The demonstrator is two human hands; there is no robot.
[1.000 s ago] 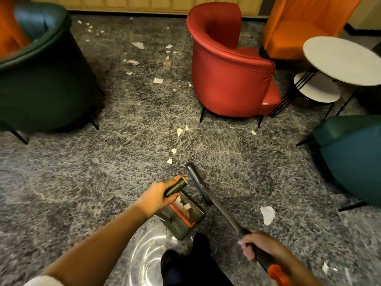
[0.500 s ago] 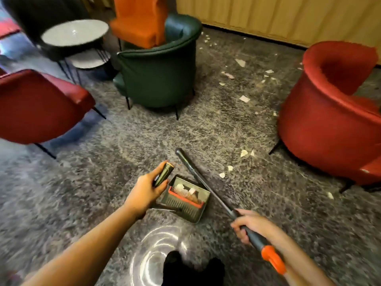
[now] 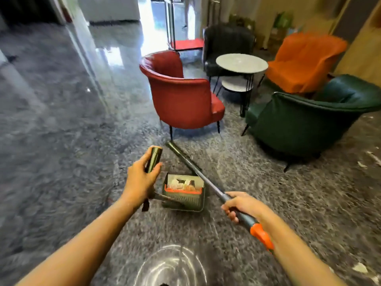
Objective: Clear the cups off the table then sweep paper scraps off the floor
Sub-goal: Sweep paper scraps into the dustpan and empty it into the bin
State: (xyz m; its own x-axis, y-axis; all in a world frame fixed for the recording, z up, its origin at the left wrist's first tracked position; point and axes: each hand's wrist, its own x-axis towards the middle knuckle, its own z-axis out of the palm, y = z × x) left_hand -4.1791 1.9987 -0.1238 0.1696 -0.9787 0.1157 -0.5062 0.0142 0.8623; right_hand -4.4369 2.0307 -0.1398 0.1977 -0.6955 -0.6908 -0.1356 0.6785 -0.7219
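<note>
Two grips hold: the left hand (image 3: 142, 180) curls round the dustpan (image 3: 183, 200) handle, the right hand (image 3: 243, 205) round the broom (image 3: 198, 174) stick. Paper scraps (image 3: 179, 182) lie inside the dustpan; others dot the floor (image 3: 288, 203) at its right edge.

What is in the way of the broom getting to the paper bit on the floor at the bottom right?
Nothing visible. Only bare floor lies between the broom in the right hand and that paper scrap. The green chair stands farther back, off that path.
</note>
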